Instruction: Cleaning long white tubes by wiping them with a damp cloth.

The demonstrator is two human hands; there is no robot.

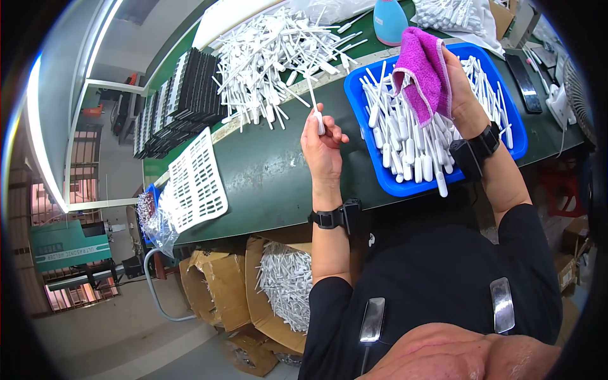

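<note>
My left hand (pixel 324 152) pinches one slim white plastic stick (pixel 320 123) by its thick rounded end. The thin part points up and away from me. In my right hand (pixel 465 101) is a folded purple cloth (pixel 423 73), gripped at its right side above a blue tray (pixel 520 140). Many similar white sticks (pixel 408 145) fill this tray, mostly with their thick ends toward me. The cloth covers part of them. Beyond my left hand, a loose heap of white sticks (pixel 269 60) lies on the green table (pixel 266 171).
Stacked black trays (pixel 183 95) stand left of the heap, near a white slotted panel (pixel 197 180). Behind the blue tray is a blue-and-pink bottle (pixel 389 22). A phone (pixel 523 83) and a fan (pixel 579 95) are at right. Below the table, a cardboard box (pixel 256 291) holds more sticks.
</note>
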